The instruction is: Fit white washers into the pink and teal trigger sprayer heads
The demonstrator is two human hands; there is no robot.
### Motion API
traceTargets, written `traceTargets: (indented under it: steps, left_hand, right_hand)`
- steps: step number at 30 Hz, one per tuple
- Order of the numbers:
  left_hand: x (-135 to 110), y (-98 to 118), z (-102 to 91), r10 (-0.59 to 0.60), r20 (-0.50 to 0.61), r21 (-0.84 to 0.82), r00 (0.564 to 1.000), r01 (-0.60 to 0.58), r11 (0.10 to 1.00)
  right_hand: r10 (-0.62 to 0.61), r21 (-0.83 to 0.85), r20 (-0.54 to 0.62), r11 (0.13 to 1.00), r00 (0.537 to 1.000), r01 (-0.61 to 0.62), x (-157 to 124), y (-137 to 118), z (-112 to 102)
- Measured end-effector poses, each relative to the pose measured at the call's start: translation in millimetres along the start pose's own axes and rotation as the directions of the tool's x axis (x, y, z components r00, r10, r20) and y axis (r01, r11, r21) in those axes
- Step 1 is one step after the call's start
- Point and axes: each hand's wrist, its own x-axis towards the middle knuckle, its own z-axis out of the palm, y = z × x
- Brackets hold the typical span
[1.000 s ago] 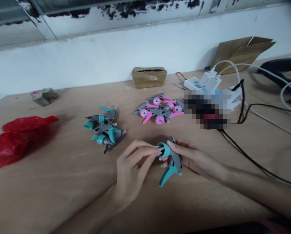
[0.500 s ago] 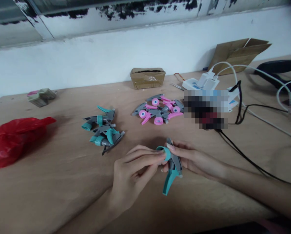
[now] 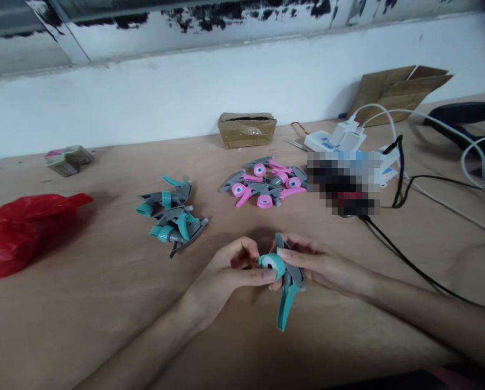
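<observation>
Between my hands, above the near part of the table, is a grey and teal trigger sprayer head (image 3: 290, 279). Its teal trigger points down toward me, and the round teal collar faces left with a white disc with a dark hole inside it. My left hand (image 3: 234, 271) grips the collar from the left, thumb on its near side and fingers behind. On the other side my right hand (image 3: 313, 262) is closed round the grey body, its thumb lying by the collar. Several teal and grey sprayer heads (image 3: 172, 219) lie in a heap to the left; several pink and grey sprayer heads (image 3: 264, 184) lie beyond my hands.
A red plastic bag (image 3: 26, 230) lies at the left. A small cardboard box (image 3: 248, 131) stands against the wall. At the right are a white power strip (image 3: 323, 142), cables, a blurred-out patch and a larger cardboard box (image 3: 392, 97).
My left fingers have come out of the collar's opening and now hold its rim, so the white disc inside shows. The sprayer head has tilted slightly; my right hand keeps its hold.
</observation>
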Motion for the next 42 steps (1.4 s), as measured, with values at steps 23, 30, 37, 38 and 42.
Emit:
traceTargets:
  steps: [23, 30, 37, 38, 42]
  left_hand:
    - [-1, -6, 5.5, 0.061, -0.047, -0.053, 0.997, -0.063, 0.997]
    - [0, -4, 4.4, 0.056, -0.056, -0.071, 0.997, -0.060, 0.996]
    - [0, 0, -1.0, 0.035, 0.053, -0.006, 0.998, -0.035, 0.999]
    - [0, 1, -1.9, 0.045, 0.059, 0.024, 0.997, -0.046, 0.999]
    - [-1, 2, -5.6, 0.215, 0.060, 0.289, 0.975, -0.223, 0.931]
  right_hand:
    - [-0.051, 0.010, -0.023, 0.999, 0.998, 0.052, 3, 5, 2]
    - [-0.020, 0.066, 0.018, 0.998, 1.000, 0.019, 1, 0, 3]
    - [0.071, 0.070, 0.142, 0.994, 0.987, -0.082, -2, -7, 0]
    - [0.085, 0.069, 0.155, 0.993, 0.984, -0.097, -2, -7, 0]
    - [0.147, 0.069, 0.147, 0.985, 0.978, -0.159, -1, -8, -2]
